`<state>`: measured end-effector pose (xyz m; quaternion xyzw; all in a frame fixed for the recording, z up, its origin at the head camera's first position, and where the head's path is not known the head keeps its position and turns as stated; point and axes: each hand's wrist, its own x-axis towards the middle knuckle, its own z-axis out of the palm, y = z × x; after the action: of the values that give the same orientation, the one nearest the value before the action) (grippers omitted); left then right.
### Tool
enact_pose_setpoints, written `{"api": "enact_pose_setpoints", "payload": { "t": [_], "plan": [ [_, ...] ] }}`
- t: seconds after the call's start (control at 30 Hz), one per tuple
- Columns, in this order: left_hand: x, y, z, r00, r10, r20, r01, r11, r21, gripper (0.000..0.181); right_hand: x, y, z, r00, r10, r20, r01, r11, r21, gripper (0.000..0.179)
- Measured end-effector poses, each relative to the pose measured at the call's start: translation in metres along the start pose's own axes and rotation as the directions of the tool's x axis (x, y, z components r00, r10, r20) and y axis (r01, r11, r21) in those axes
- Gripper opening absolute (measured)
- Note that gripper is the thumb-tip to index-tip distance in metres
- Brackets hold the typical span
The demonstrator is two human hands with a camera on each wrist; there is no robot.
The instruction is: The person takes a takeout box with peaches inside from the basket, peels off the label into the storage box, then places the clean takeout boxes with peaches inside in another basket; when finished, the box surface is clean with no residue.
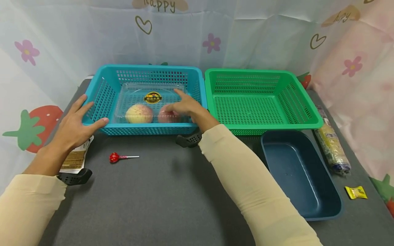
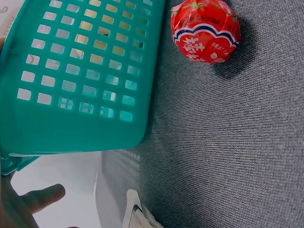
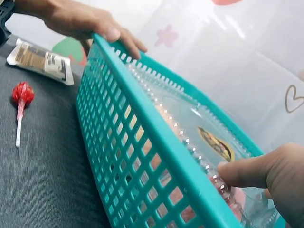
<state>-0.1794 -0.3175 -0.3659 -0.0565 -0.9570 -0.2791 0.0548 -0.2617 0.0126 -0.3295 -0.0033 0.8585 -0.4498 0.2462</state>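
Observation:
A clear plastic fruit box [image 1: 130, 97] with a round label and two peaches [image 1: 139, 113] lies inside the blue basket [image 1: 154, 129]. My right hand [image 1: 187, 104] is over the box's right end. Its thumb [image 3: 242, 172] lies straight against the near edge of the lid and its index finger stretches towards the far edge; the other fingers are mostly hidden. My left hand [image 1: 72, 128] rests on the basket's left corner with fingers spread, thumb over the near rim. A red lollipop [image 1: 114, 157] lies on the table in front of the basket.
A green basket [image 1: 264, 131] adjoins the blue one on the right. Before it stands a dark blue tub [image 1: 333, 191]. Along the right edge lie a long clear-wrapped package [image 1: 332, 145] and a yellow wrapped candy [image 1: 356, 192]. A brown-and-white packet [image 1: 74, 160] lies beneath my left wrist.

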Motion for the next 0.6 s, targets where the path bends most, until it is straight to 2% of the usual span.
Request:
{"api": "enact_pose_setpoints", "payload": {
  "t": [0.17, 0.27, 0.4, 0.53, 0.6],
  "plan": [
    [0.0002, -0.0001, -0.0003, 1.000, 0.000, 0.004, 0.000, 1.000, 0.006, 0.083, 0.0005, 0.0001, 0.0004, 1.000, -0.010, 0.004, 0.010, 1.000, -0.007, 0.083],
    [-0.0003, -0.0002, -0.0002, 1.000, 0.002, 0.006, -0.002, 1.000, 0.005, 0.083, -0.0002, -0.0003, 0.0012, 1.000, -0.029, 0.003, 0.029, 0.999, 0.023, 0.082],
    [-0.0010, 0.0001, 0.0000, 1.000, 0.005, 0.004, -0.005, 1.000, 0.001, 0.083, -0.0027, -0.0005, 0.0015, 0.997, -0.081, -0.013, 0.082, 0.991, 0.107, 0.078],
    [-0.0011, 0.0006, -0.0008, 1.000, 0.006, 0.004, -0.006, 1.000, -0.001, 0.083, -0.0053, -0.0009, 0.0009, 0.988, -0.153, -0.027, 0.156, 0.965, 0.212, 0.071],
    [-0.0009, 0.0005, -0.0012, 1.000, 0.005, 0.004, -0.005, 1.000, 0.002, 0.083, -0.0066, -0.0014, 0.0009, 0.986, -0.163, -0.034, 0.166, 0.952, 0.258, 0.069]
  ]
}}
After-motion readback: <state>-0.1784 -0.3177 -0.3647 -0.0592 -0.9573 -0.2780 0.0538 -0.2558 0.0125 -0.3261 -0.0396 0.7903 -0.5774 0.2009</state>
